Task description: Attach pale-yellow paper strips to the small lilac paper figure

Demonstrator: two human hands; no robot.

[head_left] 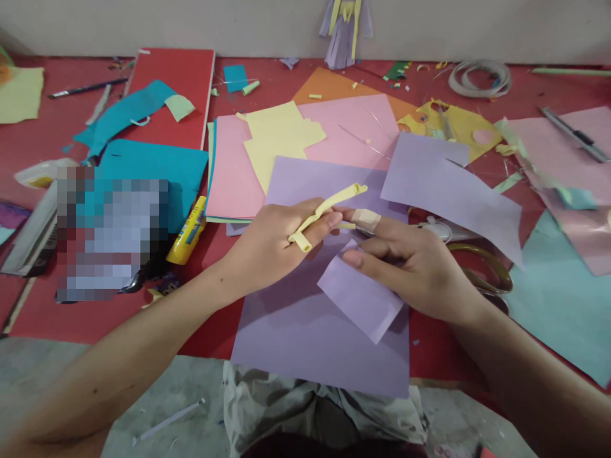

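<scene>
Yellow paper, rolled into a thin curling strip (328,213), is sitting pinched in our left hand (277,245). The fingers (321,228) of that hand are curling almost closed around its lower end, thumb pressing the strip against the forefinger, while its upper end is arching up and away to the right, flattened and slightly split at the tip.

Our right hand (410,267) is meeting the left one from the other side. Its bandaged forefinger (366,219) is stretching out to touch the strip near the left fingertips, and the remaining fingers are bending loosely, only partly closed, with the thumb pressing on a small lilac paper piece (360,296) that is lying under the palm. We cannot tell whether that piece is being gripped or merely rested on.

Both hands are hovering over a large lilac sheet (296,318) on the red desk (28,152). We are seeing a yellow glue stick (187,232) lying near the left wrist, and scissors (477,261) just beside the right hand.
</scene>
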